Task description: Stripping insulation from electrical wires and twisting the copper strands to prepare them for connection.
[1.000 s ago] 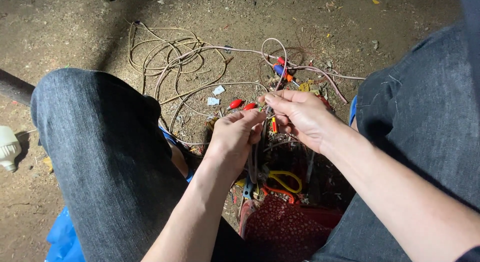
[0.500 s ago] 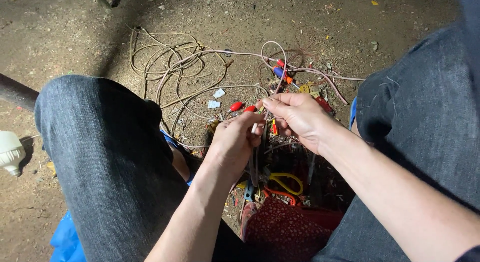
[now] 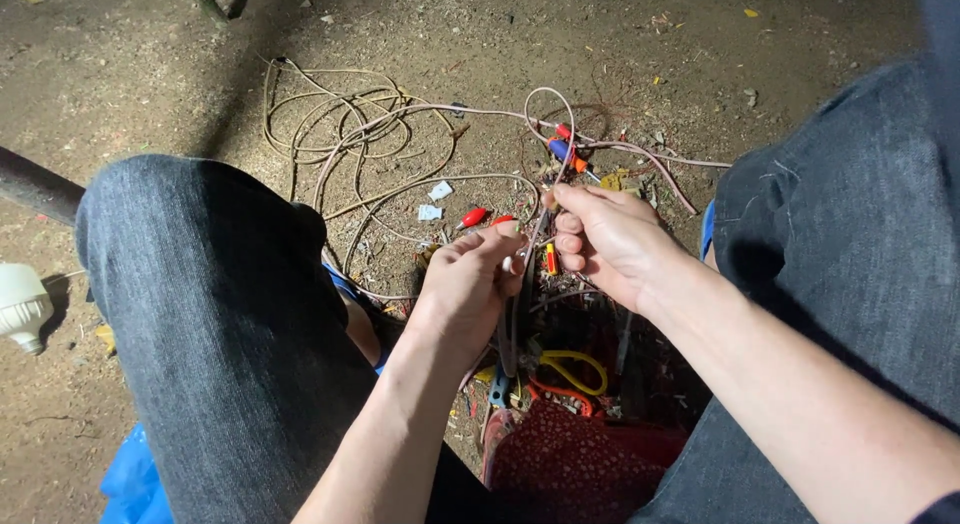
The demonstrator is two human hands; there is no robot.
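I sit low over bare dirt with both knees apart. My left hand pinches a thin pale wire between thumb and fingers. My right hand grips the same wire a little higher, where it loops upward. The wire runs on into a tangled coil of pale cable lying on the ground to the upper left. Red clips lie on the dirt just beyond my left fingers. A small red and yellow tool lies between my hands.
A red patterned pouch with yellow-handled pliers sits between my legs. A screwdriver with a blue and red handle lies beyond my right hand. A white bulb rests at far left, a dark pipe above it, blue plastic below.
Both hands stay on the wire, with only slight shifts of the fingers. The view has drifted a little.
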